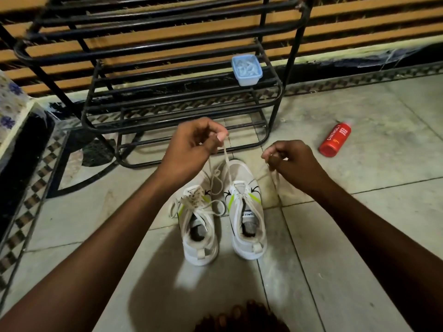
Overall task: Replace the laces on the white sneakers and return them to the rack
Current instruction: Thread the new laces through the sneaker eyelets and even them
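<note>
Pale grey tiled floor (335, 236), dusty, dark grout lines; checkered mosaic border (31, 202) at left. Black metal rack (167, 80) against slatted wooden wall (359, 32); blue tub (247, 69) on lower shelf. Red bottle (335, 139) lying right of rack. White sneakers (199, 226) side by side on floor just before rack. Left hand (191, 144) grip pinched on lace (226, 168) rising from right-side shoe; right hand (292, 161) grip clamped on its other strand.

2 white sneakers (200, 226) are counted | 2 laces (227, 167) are counted, one per sneaker | 2 hands are seen: left hand (191, 147), right hand (290, 161) | 1 black rack (167, 92) is counted | 1 blue tub (247, 69) is counted | 1 red bottle (335, 139) is counted
</note>
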`<move>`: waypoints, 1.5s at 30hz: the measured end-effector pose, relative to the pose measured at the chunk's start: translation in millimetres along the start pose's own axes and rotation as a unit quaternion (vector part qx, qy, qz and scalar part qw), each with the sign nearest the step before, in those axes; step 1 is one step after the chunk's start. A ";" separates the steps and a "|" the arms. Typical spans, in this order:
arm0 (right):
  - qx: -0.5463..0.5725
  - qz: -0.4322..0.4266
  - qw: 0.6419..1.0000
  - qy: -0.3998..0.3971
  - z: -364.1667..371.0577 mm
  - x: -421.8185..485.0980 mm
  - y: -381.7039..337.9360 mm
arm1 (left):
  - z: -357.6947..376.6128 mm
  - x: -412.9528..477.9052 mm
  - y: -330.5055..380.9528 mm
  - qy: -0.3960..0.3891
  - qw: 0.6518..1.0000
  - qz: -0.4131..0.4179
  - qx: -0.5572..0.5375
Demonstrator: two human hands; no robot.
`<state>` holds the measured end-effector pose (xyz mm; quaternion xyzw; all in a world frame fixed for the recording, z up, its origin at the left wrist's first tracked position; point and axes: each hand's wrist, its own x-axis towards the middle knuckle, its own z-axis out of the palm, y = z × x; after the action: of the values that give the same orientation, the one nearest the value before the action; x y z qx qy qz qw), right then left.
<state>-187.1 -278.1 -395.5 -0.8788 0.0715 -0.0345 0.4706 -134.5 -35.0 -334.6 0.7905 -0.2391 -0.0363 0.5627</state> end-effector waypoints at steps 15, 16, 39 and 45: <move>0.237 -0.082 0.967 0.047 -97.6 -12.4 -185.0 | -56.1 10.3 126.5 0.007 0.991 0.100 0.088; 0.256 -0.074 0.963 0.044 -97.3 -11.7 -189.6 | -57.5 10.8 130.2 0.009 0.992 0.092 0.083; 0.391 -0.015 0.920 -0.017 -115.9 -33.4 -266.7 | -111.4 14.0 236.8 0.031 0.996 -0.030 0.080; 0.384 -0.005 0.923 -0.016 -112.3 -30.9 -264.6 | -117.1 14.7 241.8 0.020 0.988 -0.028 0.149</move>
<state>-207.4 -220.8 -112.9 -0.6317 0.0404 -0.0475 0.7727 -164.9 -0.1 -69.5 0.8724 -0.2082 0.0002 0.4422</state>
